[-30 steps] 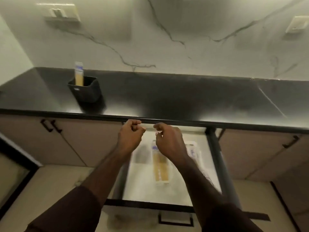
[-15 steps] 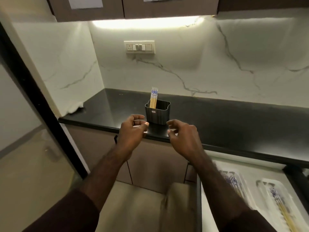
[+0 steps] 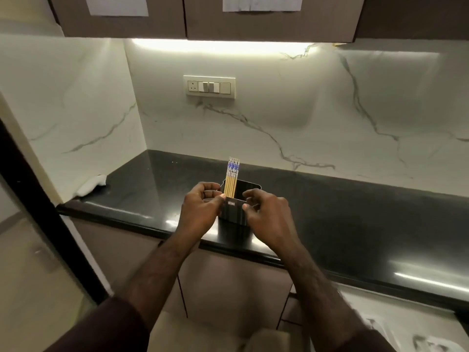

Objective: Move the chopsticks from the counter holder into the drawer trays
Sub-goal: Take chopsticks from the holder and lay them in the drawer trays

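Note:
A black square holder [image 3: 234,210] stands near the front edge of the black counter [image 3: 355,214]. Several bamboo chopsticks with blue-patterned tops [image 3: 231,177] stand upright in its left rear corner. My left hand [image 3: 201,212] is at the holder's left side, fingers curled, thumb and fingertips almost at the chopsticks' lower shafts. My right hand [image 3: 269,217] hovers at the holder's right side with fingers apart and holds nothing. The open drawer [image 3: 406,323] shows at the lower right, its trays mostly out of frame.
A white cloth [image 3: 92,185] lies at the counter's left end against the marble wall. A switch plate [image 3: 209,86] is on the backsplash, with upper cabinets above. Closed cabinet doors [image 3: 228,283] sit under the counter. A dark door frame [image 3: 33,199] runs down the left.
The view has swung from the open drawer up and left to the holder. Both hands rose from the drawer to either side of the holder, closing in on the chopsticks.

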